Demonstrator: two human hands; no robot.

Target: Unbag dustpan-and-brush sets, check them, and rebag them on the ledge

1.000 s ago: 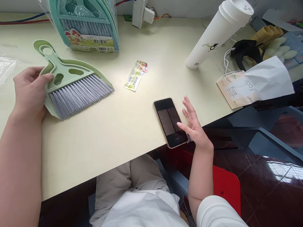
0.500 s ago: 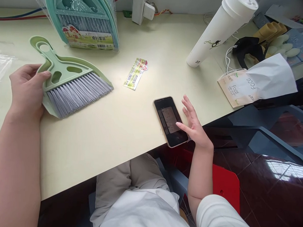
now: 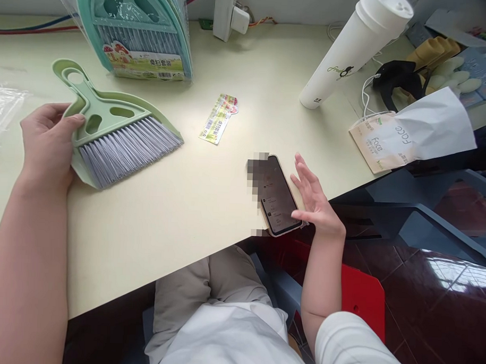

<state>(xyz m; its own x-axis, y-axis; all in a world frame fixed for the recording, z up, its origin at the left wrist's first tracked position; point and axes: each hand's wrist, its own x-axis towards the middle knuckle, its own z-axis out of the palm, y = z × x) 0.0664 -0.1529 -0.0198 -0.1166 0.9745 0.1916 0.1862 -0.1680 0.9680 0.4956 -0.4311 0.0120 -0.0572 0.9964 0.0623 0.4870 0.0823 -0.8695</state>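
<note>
My left hand (image 3: 53, 143) grips the left side of a light green dustpan (image 3: 142, 101), its thumb on the front. A matching brush with grey bristles (image 3: 132, 151) is nested in the dustpan. At the table's front edge lies a phone (image 3: 280, 196) with its screen lit; part of it is blurred out by pixel blocks. Over the phone's right side hovers my right hand (image 3: 316, 200), fingers spread and holding nothing. The thumb is near the lower right of the screen; whether it touches, I cannot tell.
A wrapped teal dustpan set (image 3: 142, 35) stands at the back. A printed card (image 3: 219, 119) lies mid-table. Toward the right are a tall white cup (image 3: 338, 63), a tissue pack (image 3: 382, 141) and a black object with a white cable (image 3: 394, 76). Clear plastic (image 3: 4, 115) lies far left.
The phone's screen content has grown from a small window to fill the display. My right thumb has shifted right and down, away from the screen's middle. My left hand keeps its grip.
</note>
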